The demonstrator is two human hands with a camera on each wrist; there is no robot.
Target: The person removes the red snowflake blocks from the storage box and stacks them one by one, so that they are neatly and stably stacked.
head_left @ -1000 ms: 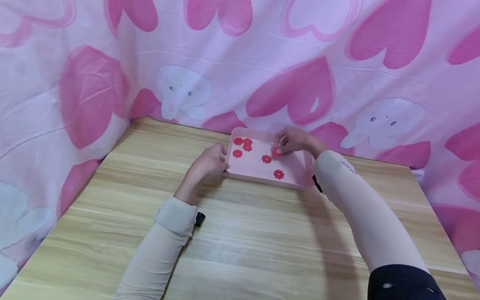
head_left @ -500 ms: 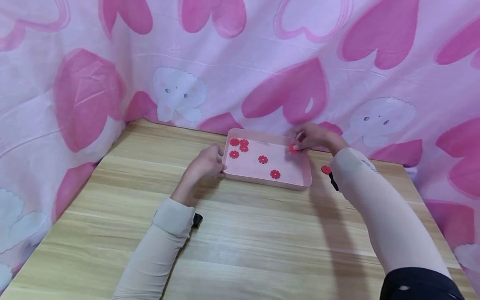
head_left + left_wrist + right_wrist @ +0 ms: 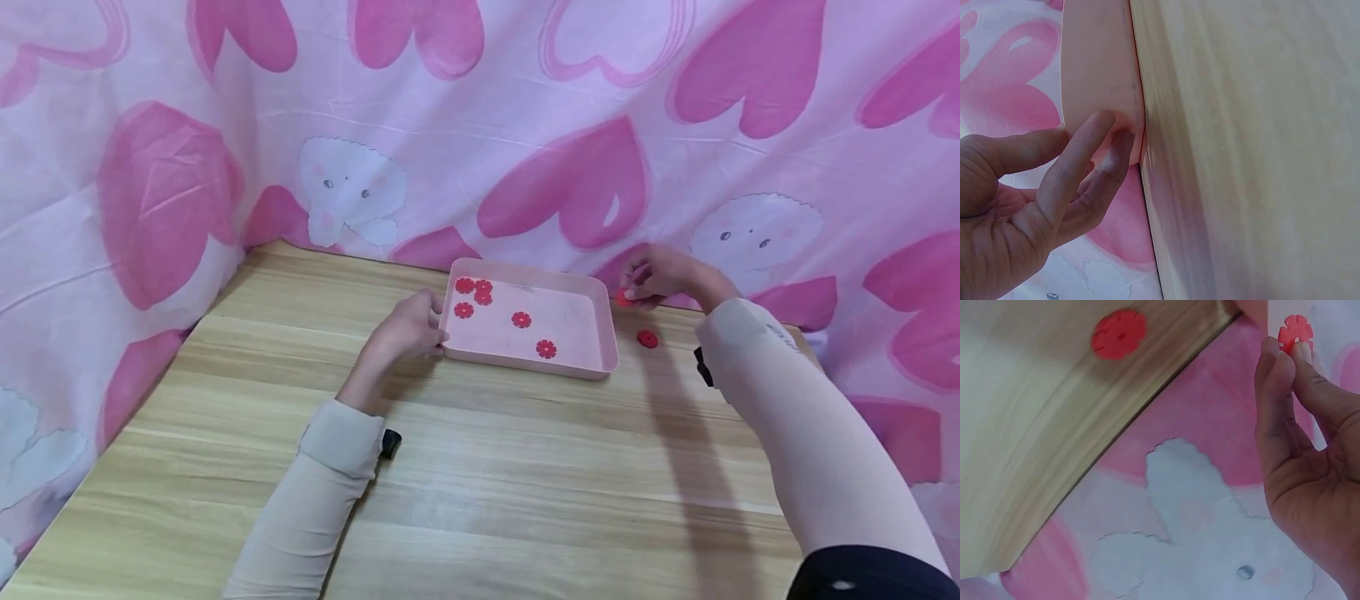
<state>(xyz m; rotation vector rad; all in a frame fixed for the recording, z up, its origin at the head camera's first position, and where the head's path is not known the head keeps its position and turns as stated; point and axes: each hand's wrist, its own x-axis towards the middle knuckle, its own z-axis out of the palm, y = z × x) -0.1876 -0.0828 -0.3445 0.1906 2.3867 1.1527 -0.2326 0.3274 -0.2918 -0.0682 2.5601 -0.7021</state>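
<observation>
A shallow pink tray [image 3: 525, 366] stands near the table's back edge. Several red notched, flower-shaped plastic discs [image 3: 521, 320] lie in it, with a cluster at the back left. My left hand [image 3: 411, 323] grips the tray's left end, and the left wrist view shows fingertips against the outer wall at a corner. To the right of the tray, my right hand [image 3: 663, 273] pinches one red plastic disc [image 3: 1297, 330] between thumb and fingers, raised above the table. Another red plastic disc [image 3: 1120, 334] lies on the wood below that hand.
The wooden table [image 3: 480, 483] meets a pink curtain [image 3: 442, 167] with hearts and rabbits along its back edge. More of this cloth hangs at the left. Black camera straps [image 3: 391, 443] show at the sleeves.
My right hand has carried its disc rightward from inside the tray to past the right wall. The disc on the table has come into view from behind the sleeve. The left hand keeps its place.
</observation>
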